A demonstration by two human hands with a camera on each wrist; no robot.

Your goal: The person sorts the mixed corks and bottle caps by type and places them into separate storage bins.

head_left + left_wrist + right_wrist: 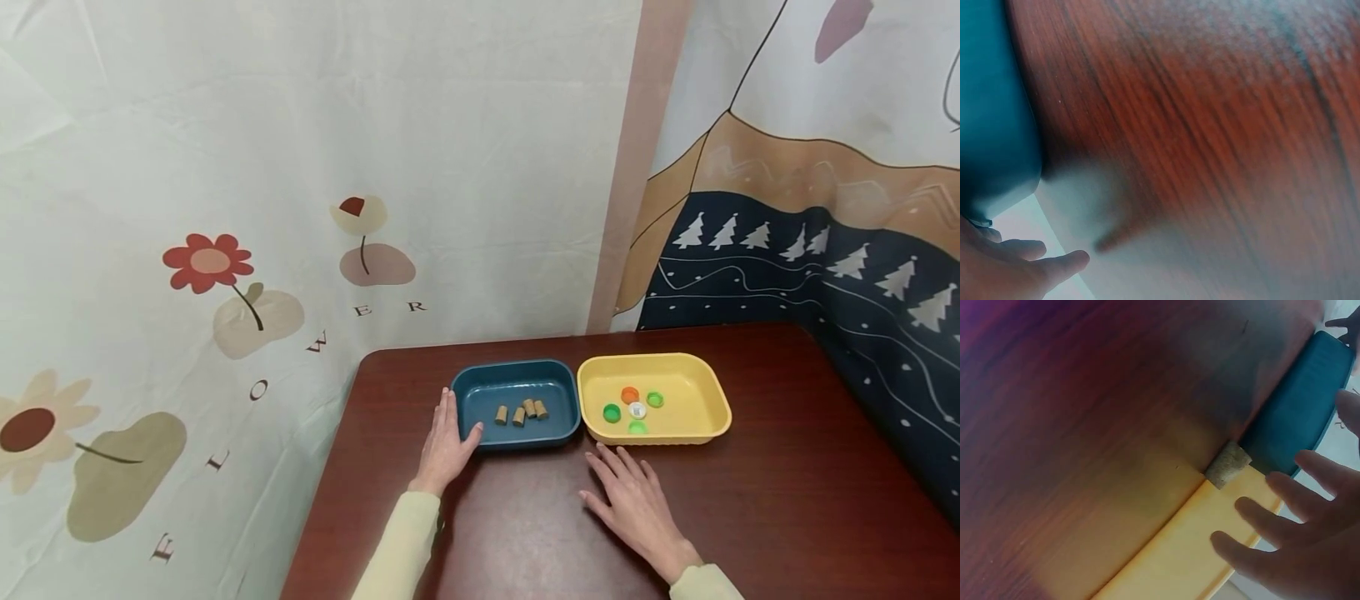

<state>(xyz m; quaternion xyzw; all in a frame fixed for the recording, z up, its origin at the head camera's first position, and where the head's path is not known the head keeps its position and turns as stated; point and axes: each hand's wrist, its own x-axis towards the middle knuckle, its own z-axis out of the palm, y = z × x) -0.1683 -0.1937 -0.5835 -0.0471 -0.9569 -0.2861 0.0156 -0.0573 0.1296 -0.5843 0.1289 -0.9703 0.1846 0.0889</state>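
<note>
My left hand (pixel 444 450) rests at the left side of a blue tray (pixel 480 392), fingers straight along its wall and thumb at the front left corner. Several short brown corks (pixel 519 417) lie inside that tray. My right hand (pixel 633 504), fingers spread and holding nothing, hovers in front of a yellow tray (pixel 697 408). Orange, white and green bottle caps (pixel 611 412) are scattered in the yellow tray. In the right wrist view another cork (pixel 1229 465) is against the outside of the trays, near where they meet; the head view does not clearly show it.
Both trays stand side by side on a dark red-brown wooden table (pixel 787 500). A pale cloth with printed flowers (pixel 210 262) hangs behind and to the left. Dark cloth with white trees (pixel 851 262) is at the right.
</note>
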